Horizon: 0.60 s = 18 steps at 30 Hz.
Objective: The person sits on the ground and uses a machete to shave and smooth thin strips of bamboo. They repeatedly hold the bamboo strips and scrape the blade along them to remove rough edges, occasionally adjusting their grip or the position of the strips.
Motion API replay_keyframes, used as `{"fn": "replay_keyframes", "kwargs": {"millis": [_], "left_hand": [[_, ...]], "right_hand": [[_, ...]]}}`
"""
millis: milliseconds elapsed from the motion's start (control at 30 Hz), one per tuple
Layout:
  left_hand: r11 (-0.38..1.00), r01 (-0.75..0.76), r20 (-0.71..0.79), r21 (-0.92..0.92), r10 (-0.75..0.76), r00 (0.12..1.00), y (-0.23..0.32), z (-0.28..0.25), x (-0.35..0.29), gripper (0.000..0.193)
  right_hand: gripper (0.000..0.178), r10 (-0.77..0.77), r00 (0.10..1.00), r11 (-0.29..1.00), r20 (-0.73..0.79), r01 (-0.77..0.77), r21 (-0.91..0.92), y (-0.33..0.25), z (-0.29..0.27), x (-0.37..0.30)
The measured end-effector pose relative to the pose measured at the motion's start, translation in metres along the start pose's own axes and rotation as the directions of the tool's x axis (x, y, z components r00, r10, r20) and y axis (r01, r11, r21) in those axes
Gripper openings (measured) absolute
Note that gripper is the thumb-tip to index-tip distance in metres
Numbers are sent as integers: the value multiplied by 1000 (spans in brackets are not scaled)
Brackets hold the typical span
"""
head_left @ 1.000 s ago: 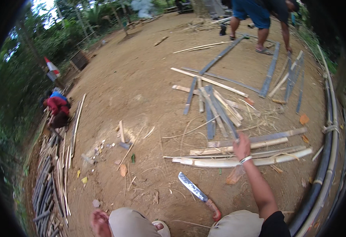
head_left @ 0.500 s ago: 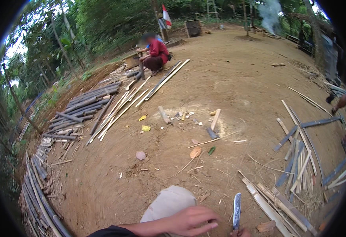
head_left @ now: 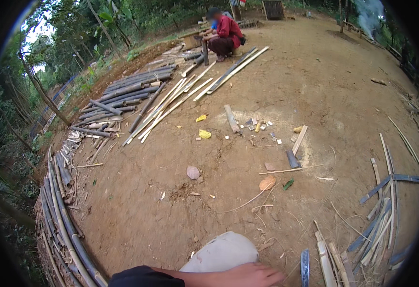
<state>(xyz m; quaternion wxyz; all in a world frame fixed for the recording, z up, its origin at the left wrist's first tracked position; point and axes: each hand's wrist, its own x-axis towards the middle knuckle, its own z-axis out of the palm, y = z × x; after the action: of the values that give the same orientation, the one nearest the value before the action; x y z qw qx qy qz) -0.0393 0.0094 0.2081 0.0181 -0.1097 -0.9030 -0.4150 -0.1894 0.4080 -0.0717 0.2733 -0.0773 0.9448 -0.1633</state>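
- Dirt spreads left of the knife blade, bamboo strips right
- it points away, long axis front-to-back
- left hand near it, fingers loosely outstretched; right hand, can't tell

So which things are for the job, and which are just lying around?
Likely for the job:
the big knife, its blade showing near the left hand
the pale split strips beside that blade

Probably just lying around:
the bigger yellow leaf
the orange-brown leaf
the small green leaf
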Motion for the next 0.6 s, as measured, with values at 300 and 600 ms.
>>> {"fn": "replay_keyframes", "kwargs": {"millis": [300,600], "left_hand": [[772,622,345,-129,-553,759,41,-78,-11,33],[194,602,-90,-774,-976,199,75,-80,-210,14]], "right_hand": [[66,99,926,994,365,-108,5,47,-127,-125],[44,386,835,918,391,-309,-246,-167,-285,-196]]}}
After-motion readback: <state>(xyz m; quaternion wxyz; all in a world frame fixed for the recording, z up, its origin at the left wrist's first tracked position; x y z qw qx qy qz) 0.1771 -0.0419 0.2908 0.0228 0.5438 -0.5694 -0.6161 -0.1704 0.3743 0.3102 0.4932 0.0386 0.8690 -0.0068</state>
